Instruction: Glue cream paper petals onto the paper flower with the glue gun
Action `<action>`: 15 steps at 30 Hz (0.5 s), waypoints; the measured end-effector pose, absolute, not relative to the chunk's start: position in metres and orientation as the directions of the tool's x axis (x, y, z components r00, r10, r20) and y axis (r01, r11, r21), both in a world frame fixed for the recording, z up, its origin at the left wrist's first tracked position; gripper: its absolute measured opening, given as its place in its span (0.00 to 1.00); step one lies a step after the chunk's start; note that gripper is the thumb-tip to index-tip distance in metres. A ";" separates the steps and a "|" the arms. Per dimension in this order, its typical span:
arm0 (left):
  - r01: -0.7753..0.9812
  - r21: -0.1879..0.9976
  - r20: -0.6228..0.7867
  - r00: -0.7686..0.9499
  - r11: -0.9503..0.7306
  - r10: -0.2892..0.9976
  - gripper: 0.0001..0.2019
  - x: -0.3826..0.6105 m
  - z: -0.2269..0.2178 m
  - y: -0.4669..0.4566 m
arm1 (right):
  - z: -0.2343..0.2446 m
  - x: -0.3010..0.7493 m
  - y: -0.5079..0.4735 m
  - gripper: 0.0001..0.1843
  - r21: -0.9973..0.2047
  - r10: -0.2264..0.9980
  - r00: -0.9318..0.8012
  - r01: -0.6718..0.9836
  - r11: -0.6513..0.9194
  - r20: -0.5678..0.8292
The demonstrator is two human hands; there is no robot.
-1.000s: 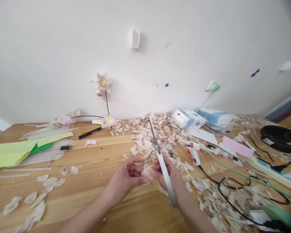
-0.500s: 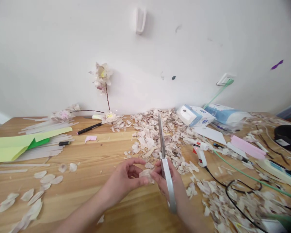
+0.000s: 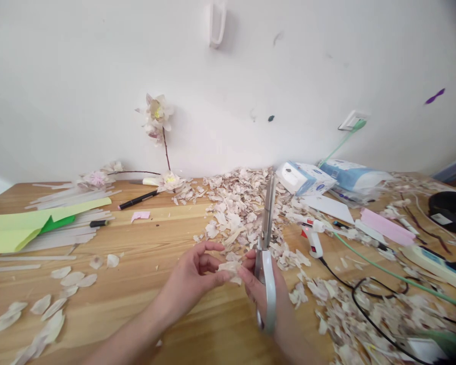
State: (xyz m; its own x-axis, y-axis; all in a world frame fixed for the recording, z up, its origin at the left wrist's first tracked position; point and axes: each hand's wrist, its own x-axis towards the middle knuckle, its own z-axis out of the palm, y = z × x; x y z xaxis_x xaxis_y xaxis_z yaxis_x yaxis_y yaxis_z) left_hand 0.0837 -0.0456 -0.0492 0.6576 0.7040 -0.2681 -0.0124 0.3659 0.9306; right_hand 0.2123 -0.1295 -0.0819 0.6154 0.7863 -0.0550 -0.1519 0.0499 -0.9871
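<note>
A pale, crinkled petal (image 3: 230, 268) is stretched between my two hands above the wooden table. My left hand (image 3: 193, 276) pinches its left end between thumb and fingers. My right hand (image 3: 268, 291) pinches the other end with thumb and forefinger. Scissors (image 3: 266, 228) with grey handles also rest in my right hand, blades pointing away from me and looking closed. Beyond my hands spreads a large heap of similar petals (image 3: 235, 203). Several single petals (image 3: 53, 308) lie apart at the left.
A white glue gun (image 3: 314, 238) with a black cable (image 3: 336, 278) lies to the right, beside more petals. Farther back are a tissue box (image 3: 307, 177) and pink paper (image 3: 387, 226). Yellow-green paper (image 3: 19, 225) covers white sticks at left. A flower branch (image 3: 165, 147) leans against the wall.
The scissors have swung so their tips point farther right. Both hands keep the petal between them, and it now looks flatter. The whole view has shifted slightly.
</note>
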 end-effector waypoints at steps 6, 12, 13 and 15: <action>-0.020 0.910 -0.304 0.645 0.414 0.701 0.24 0.084 -0.045 -0.044 | -0.086 0.207 -0.129 0.20 -0.987 0.758 0.652 -0.130 0.096 -0.012; -0.067 0.912 -0.291 0.589 0.405 0.754 0.30 0.085 -0.053 -0.043 | -0.081 0.203 -0.132 0.18 -0.990 0.720 0.692 -0.125 0.066 -0.040; -0.078 0.914 -0.282 0.584 0.398 0.761 0.30 0.085 -0.054 -0.043 | -0.082 0.203 -0.133 0.18 -0.990 0.714 0.699 -0.124 0.065 -0.041; -0.085 0.918 -0.269 0.581 0.386 0.768 0.29 0.085 -0.055 -0.043 | -0.083 0.204 -0.133 0.19 -0.991 0.724 0.690 -0.110 0.073 -0.023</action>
